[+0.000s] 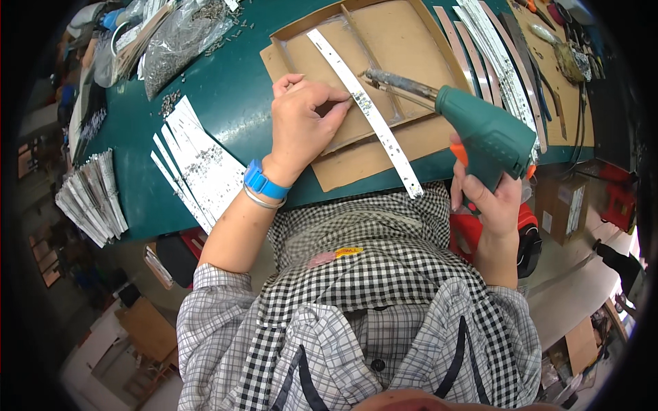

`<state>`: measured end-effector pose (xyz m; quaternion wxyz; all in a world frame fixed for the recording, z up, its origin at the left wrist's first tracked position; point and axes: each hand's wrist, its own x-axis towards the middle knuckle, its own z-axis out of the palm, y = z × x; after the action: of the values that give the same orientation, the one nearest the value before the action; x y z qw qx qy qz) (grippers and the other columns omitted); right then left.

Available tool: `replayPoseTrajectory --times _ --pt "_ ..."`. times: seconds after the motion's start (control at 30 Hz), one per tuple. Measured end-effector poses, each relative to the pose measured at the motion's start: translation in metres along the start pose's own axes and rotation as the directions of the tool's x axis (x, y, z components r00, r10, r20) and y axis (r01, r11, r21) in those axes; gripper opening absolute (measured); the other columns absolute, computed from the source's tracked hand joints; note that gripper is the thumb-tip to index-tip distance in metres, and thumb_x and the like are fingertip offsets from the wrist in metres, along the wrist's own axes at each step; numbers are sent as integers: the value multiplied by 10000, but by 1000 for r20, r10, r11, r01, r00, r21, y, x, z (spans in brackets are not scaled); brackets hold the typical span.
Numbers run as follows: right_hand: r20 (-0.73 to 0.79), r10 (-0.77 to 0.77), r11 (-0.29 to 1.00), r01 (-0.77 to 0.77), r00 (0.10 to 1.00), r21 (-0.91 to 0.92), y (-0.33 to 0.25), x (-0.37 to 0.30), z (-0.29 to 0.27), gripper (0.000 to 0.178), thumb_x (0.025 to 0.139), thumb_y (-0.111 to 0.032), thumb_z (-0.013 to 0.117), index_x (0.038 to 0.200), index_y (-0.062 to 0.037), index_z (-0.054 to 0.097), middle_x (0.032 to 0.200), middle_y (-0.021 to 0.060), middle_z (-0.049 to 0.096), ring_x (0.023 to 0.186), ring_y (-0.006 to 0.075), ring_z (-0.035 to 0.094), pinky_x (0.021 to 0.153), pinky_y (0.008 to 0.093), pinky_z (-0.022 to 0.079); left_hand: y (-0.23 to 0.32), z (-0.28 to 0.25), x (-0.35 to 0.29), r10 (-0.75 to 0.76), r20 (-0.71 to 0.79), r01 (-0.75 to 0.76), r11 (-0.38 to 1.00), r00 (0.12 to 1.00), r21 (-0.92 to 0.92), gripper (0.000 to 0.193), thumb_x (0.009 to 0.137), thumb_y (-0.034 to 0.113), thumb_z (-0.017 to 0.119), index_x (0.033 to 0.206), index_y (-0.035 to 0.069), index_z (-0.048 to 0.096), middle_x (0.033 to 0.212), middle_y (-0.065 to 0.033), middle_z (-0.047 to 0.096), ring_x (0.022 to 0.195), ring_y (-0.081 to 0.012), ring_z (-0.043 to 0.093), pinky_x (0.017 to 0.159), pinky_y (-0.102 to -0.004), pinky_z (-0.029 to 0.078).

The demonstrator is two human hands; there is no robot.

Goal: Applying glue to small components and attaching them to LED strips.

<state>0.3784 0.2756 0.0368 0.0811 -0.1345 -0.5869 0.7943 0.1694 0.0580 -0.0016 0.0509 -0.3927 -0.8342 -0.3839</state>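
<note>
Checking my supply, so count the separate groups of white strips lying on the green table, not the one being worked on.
3: a fan of strips beside the left hand, a bundle at the table's left edge, and a row right of the cardboard tray. More may lie hidden.

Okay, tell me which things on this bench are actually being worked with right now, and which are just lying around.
In use:
- long white strip, pinned by the left hand
- green soldering gun, gripped in the right hand
- cardboard tray under the strip

Lying about:
- fanned white strips at left
- strip bundle at far left
- bag of small parts
- strips at right
</note>
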Motion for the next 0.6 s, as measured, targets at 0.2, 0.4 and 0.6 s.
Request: replayPoseTrajectory --times 0.2,0.4,0.6 --pt "13 62 997 -61 998 -44 -6 -2 5 442 885 -55 709 1263 66 514 997 140 603 627 146 600 502 257 522 -1 0 -1 -14 7 14 1000 1000 -20 89 755 45 795 821 95 763 798 -5 746 720 -142 674 992 -398 408" --pt "42 125 991 -123 991 -49 -4 0 4 362 891 -44 699 1201 65 548 904 94 628 606 131 602 519 250 516 -2 2 -1 -16 5 16 999 1000 -30 86 753 48 801 813 96 763 799 -3 746 736 -138 675 999 -394 401" --pt "51 177 983 -175 983 -49 -1 -2 -2 341 889 -41 700 1178 71 560 904 90 631 609 132 607 524 259 518 -2 1 -1 -18 -3 18 999 1000 -28 85 752 49 803 808 97 761 800 -1 745 734 -137 674 998 -390 400"
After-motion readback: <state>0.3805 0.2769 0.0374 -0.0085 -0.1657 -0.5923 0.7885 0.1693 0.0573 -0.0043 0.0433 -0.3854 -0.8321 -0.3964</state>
